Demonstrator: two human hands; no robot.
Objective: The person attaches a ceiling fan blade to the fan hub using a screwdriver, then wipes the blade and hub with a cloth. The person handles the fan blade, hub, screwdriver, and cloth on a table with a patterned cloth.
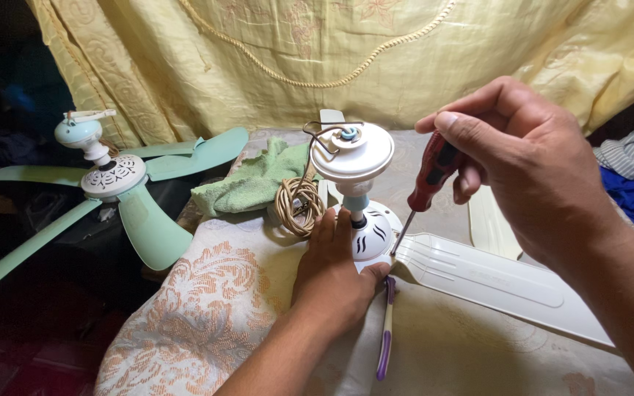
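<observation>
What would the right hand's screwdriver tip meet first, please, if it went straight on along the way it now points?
Most likely the white fan's motor housing, at the root of the white blade. The screwdriver in the right hand slants down-left there; whether it already touches is unclear.

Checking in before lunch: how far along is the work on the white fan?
One white blade sits at the white ceiling fan's motor hub. Left hand steadies the hub; right hand drives the red-handled screwdriver there. Another white blade lies behind, apparently unattached.
</observation>
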